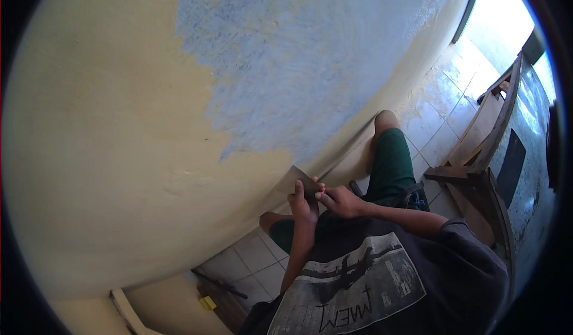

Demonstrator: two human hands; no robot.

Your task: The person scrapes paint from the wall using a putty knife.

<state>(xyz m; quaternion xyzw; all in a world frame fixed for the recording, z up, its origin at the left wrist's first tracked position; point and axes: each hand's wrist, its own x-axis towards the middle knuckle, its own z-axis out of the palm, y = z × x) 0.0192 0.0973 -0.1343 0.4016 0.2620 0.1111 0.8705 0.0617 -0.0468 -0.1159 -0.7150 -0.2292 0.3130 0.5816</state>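
Note:
My left hand (302,203) holds a thin, dark, flat sheet (305,180), its thumb raised along one face. Whether the sheet is sandpaper or a scraper blade, I cannot tell. Close against the left fingertips, my right hand (344,202) has its fingers curled in. A tiny red spot shows where the fingertips meet, and what the right fingers pinch is hidden. Just beyond both hands rises a wall (156,192) of cream paint. A large, ragged patch of pale blue (277,75) shows on it, its lower tip near the sheet.
My knees flank the wall's foot above a white tiled floor (255,256). On the right stands a worn wooden frame (483,169) with a bluish panel (532,165). A yellow block (207,303) sits on a dark board (224,301) at lower left. Bright light enters at upper right.

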